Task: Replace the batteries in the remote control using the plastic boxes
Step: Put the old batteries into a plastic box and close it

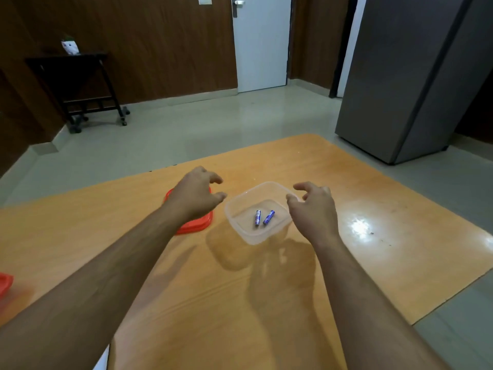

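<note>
While both arms reached forward over the wooden tabletop (360,182), a clear plastic box (241,231) sat open between the two hands, with two blue batteries (262,217) lying side by side on its floor. The left hand (196,194) hovered over a red lid (198,224) that lay flat just left of the box, its fingers loosely curled and holding nothing. The right hand (313,209) hung at the box's right rim, grip relaxed and half spread; whether the thumb touched the rim was hard to tell. A second red piece (5,284), perhaps another lid, showed at the left edge of the tabletop. Beyond, on the pale floor, stood a dark wheeled cart (80,84) with a small potted plant (70,45), a white door (262,44) and a grey refrigerator (405,81)
</note>
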